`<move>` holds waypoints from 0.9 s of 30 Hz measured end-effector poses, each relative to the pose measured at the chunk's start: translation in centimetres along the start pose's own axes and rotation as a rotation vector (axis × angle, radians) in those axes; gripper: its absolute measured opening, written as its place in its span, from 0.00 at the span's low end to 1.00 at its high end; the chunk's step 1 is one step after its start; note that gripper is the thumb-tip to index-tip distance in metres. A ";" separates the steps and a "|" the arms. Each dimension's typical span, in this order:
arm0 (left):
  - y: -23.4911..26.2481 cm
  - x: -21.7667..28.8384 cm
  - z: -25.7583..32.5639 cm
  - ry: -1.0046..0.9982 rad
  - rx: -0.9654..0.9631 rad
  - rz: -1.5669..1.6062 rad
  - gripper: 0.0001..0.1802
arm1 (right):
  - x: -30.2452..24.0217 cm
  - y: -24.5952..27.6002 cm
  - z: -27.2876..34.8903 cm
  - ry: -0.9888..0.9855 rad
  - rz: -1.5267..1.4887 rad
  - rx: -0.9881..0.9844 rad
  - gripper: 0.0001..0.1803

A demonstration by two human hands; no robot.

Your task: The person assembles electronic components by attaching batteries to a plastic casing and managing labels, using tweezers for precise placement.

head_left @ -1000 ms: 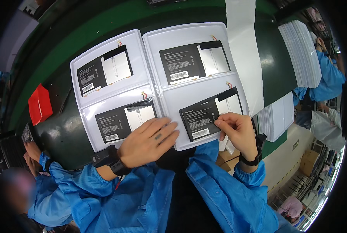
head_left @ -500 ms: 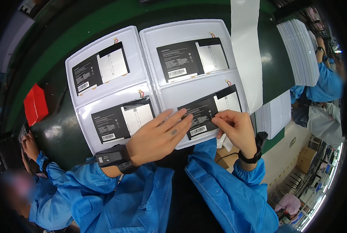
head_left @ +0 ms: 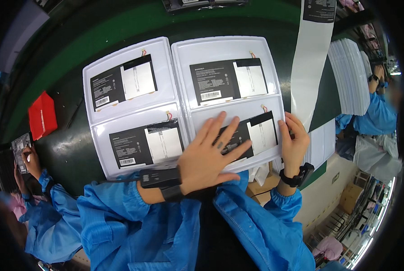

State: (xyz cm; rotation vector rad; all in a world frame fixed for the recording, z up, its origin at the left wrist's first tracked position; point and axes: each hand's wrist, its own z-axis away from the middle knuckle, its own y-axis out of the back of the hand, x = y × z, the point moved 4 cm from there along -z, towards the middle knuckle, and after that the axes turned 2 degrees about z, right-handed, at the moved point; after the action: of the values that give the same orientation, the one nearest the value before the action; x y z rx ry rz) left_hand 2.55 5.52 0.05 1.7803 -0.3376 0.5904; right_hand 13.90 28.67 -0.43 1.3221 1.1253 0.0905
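Observation:
Two white plastic trays (head_left: 179, 106) lie side by side, each with two compartments. In every compartment sits a flat black-and-silver battery pack with small coloured wires. My left hand (head_left: 211, 151) lies spread over the black part of the near right battery pack (head_left: 261, 133), hiding much of its printed face. At the right rim of that tray is my right hand (head_left: 295, 140), its fingers loosely bent and the thumb apart, touching or just beside the rim. The other packs are the near left (head_left: 163, 144), far left (head_left: 138, 81) and far right (head_left: 250, 80).
A white backing strip (head_left: 311, 67) with a black label at its far end runs right of the trays. Stacked white trays (head_left: 349, 77) stand farther right. A red box (head_left: 42, 115) sits at the left. Co-workers' hands (head_left: 30, 160) show at both sides.
My left hand has moved right onto the near right battery pack, fingers spread wider. My right hand has left that pack for the tray's right rim. The whole view has shifted.

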 end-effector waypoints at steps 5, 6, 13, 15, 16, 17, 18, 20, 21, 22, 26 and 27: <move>4.3 -5.8 3.3 0.582 0.328 -0.369 0.28 | -2.3 1.7 -0.1 0.154 0.077 0.079 0.09; 4.2 -6.0 3.4 0.589 0.332 -0.376 0.28 | -3.2 2.6 -0.1 0.157 0.073 0.111 0.09; 4.2 -5.9 2.2 0.442 0.413 -0.199 0.13 | -6.7 5.0 -0.4 0.182 0.075 0.176 0.09; 4.5 -6.3 2.4 0.492 0.432 -0.120 0.12 | -6.3 5.0 -0.6 0.138 0.068 0.155 0.10; 5.1 -6.1 2.8 0.504 0.484 -0.047 0.10 | -5.9 5.1 -0.4 0.093 0.019 0.135 0.10; 6.3 -5.9 3.2 0.508 0.496 -0.062 0.10 | -6.3 4.7 -0.7 0.107 0.006 0.136 0.10; 7.6 -5.6 3.5 0.509 0.542 -0.030 0.09 | -6.4 4.6 -0.4 0.113 -0.072 0.113 0.09; 10.2 -5.8 5.7 0.556 0.631 -0.001 0.08 | -8.3 3.2 -0.2 0.198 -0.162 0.056 0.07; 11.6 -6.4 7.0 0.552 0.623 -0.114 0.08 | -9.0 1.8 -0.2 0.346 -0.116 0.021 0.07; 12.5 -7.6 8.4 0.592 0.603 -0.129 0.08 | -10.7 0.3 0.3 0.339 -0.115 -0.030 0.07; 14.7 -10.5 14.8 0.741 0.519 -0.321 0.09 | -14.9 -6.7 1.9 0.399 -0.283 -0.191 0.07; 14.9 -10.5 16.1 0.768 0.493 -0.394 0.09 | -15.9 -7.6 2.3 0.465 -0.248 -0.196 0.07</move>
State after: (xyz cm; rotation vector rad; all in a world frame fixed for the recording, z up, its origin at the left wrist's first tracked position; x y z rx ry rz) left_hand -10.31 -14.92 3.01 1.8483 0.7237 1.0656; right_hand 3.44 14.62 2.61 1.0012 1.6214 0.3298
